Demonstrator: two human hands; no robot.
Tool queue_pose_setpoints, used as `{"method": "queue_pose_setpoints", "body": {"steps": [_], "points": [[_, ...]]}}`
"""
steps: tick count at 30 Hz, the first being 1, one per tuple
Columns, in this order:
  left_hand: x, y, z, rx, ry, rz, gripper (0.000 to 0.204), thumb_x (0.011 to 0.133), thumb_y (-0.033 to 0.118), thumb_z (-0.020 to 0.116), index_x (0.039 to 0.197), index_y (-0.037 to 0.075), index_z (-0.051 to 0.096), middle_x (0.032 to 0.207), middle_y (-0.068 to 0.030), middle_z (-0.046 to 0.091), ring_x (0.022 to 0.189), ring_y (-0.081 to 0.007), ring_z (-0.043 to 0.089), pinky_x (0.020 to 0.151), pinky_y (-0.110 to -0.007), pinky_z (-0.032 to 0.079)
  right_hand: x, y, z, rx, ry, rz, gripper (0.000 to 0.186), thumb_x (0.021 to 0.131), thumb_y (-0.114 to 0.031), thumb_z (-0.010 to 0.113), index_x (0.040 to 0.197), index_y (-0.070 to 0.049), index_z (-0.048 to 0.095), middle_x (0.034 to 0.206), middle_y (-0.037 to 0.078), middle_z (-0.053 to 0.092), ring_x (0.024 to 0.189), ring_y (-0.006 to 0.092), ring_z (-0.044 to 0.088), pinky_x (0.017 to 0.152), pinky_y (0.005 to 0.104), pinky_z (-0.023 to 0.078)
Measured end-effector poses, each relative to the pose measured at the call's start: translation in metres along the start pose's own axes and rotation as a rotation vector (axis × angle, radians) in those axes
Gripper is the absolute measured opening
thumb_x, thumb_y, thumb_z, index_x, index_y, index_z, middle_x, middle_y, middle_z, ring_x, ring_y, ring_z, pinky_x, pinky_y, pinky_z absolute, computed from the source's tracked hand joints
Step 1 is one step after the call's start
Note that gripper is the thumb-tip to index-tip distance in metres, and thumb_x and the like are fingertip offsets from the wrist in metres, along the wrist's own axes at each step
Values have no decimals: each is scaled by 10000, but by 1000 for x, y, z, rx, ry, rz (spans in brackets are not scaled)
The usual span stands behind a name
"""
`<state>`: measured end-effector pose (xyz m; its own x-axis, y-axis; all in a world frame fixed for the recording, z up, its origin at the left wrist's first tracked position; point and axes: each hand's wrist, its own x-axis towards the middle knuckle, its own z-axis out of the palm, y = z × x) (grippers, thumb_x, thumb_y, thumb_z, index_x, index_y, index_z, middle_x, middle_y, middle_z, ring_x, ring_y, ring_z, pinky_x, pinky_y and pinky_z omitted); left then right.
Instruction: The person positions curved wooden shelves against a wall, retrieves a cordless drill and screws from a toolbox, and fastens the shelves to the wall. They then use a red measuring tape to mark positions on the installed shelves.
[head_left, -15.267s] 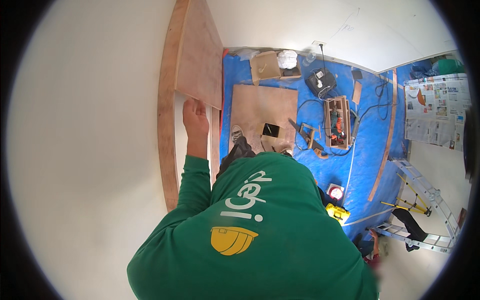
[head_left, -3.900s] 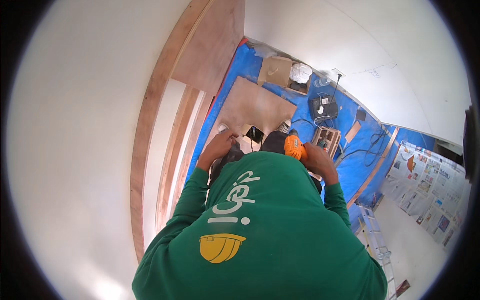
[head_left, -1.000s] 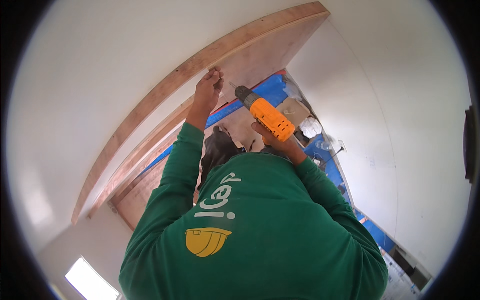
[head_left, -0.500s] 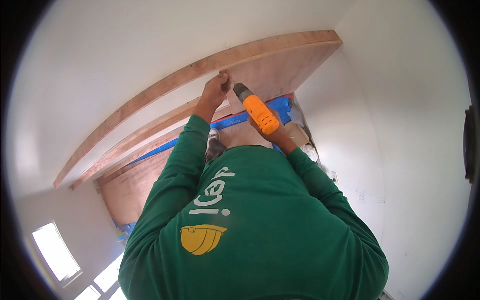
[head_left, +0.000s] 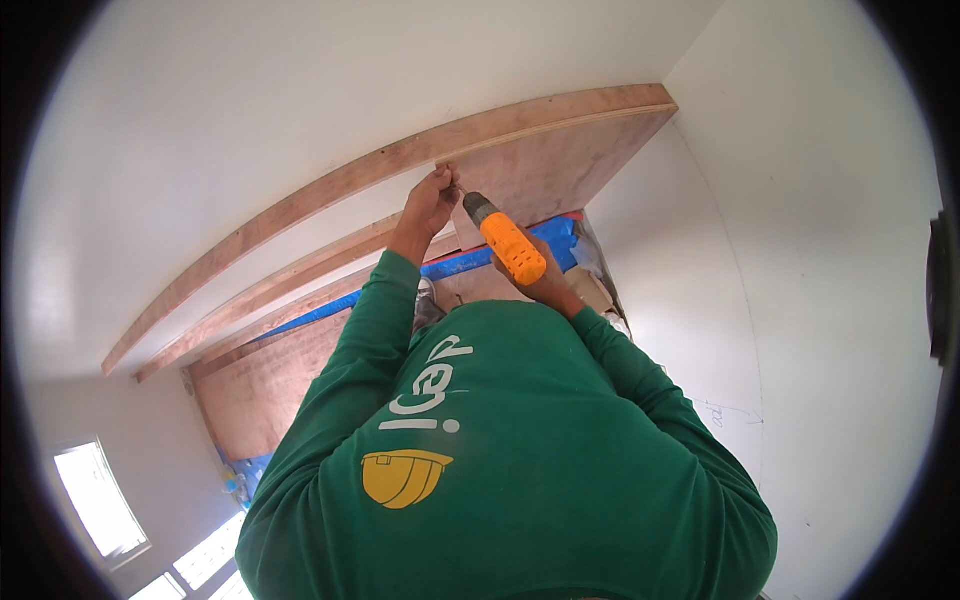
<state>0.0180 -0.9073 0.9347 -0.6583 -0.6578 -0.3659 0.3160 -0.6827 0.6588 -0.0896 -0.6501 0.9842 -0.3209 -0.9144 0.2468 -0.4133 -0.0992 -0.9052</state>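
An orange power drill (head_left: 511, 243) with a dark chuck is gripped in my right hand (head_left: 548, 285), its nose tilted up and to the left. The bit end points at the fingertips of my left hand (head_left: 431, 203). Those fingers are pinched together against the edge of a wooden panel (head_left: 545, 160), just under the long wooden batten (head_left: 400, 152) on the wall. Whatever sits between them is too small to make out.
Lower wooden strips (head_left: 270, 287) run along the wall on the left. Blue sheeting (head_left: 560, 236) and a cardboard piece (head_left: 588, 290) lie by the right wall (head_left: 720, 240). Another wooden board (head_left: 260, 390) stands at the left. Windows (head_left: 100, 497) are at the lower left.
The view has shifted slightly, so the batten and both hands appear a little lower. The drill still points at my left fingertips, and both hands keep their hold.
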Motion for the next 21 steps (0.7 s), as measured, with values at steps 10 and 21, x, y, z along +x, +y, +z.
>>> {"method": "queue_pose_setpoints", "body": {"steps": [10, 21], "points": [[3, -2, 2, -24, 9, 16, 197, 1104, 99, 572, 1278, 64, 660, 1071, -20, 700, 951, -133, 669, 826, -287, 561, 0, -1, -2, 41, -13, 45, 342, 935, -181, 801, 1175, -36, 606, 1016, 197, 733, 1013, 458, 706, 821, 454, 561], [6, -4, 1, 16, -3, 20, 270, 1091, 114, 619, 1347, 41, 663, 1076, -25, 710, 984, -122, 679, 846, -264, 568, 6, -6, -11, 7, -87, 188, 257, 956, -183, 700, 1160, -70, 592, 1009, 216, 708, 1015, 499, 654, 804, 519, 520]]}}
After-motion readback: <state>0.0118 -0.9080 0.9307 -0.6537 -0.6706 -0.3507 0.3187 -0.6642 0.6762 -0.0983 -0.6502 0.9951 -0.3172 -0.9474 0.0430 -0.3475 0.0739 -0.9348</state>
